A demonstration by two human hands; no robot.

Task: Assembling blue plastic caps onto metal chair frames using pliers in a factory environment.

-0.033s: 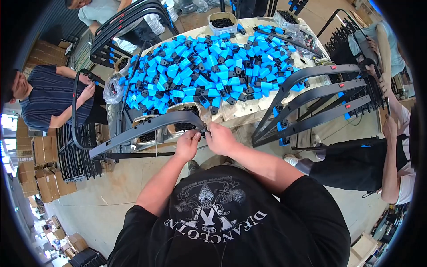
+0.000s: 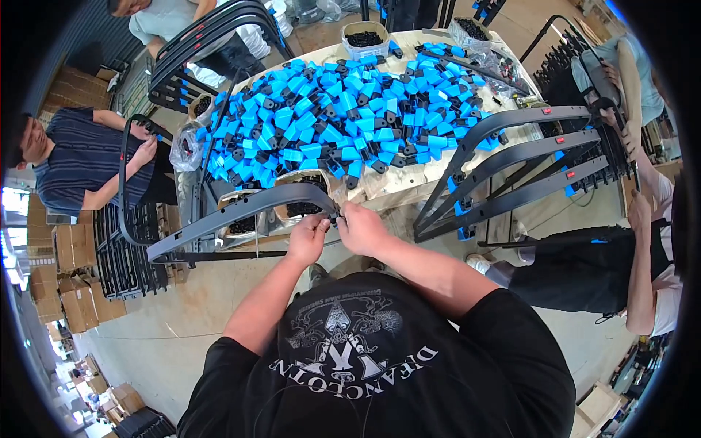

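Note:
A dark grey curved frame (image 2: 241,204) stretches from the lower left of the table to my hands, its bent end at the middle. My left hand (image 2: 309,239) is closed in a pinch at that end, thumb along the top. Right beside it my right hand (image 2: 363,228) is closed on the same end. A small dark piece shows between the fingertips; its kind is hidden. Beyond the frame, a big heap of blue-and-black plastic end pieces (image 2: 321,109) covers the table. Under the bent end stands a tub (image 2: 296,176) of small black parts.
Several finished-looking dark frames (image 2: 526,153) lean at the table's right edge. At the back stands a white tub (image 2: 367,52) of black parts. Co-workers handle frames at left and right. Black frames (image 2: 128,255) are stacked by cardboard boxes (image 2: 77,255) on the left.

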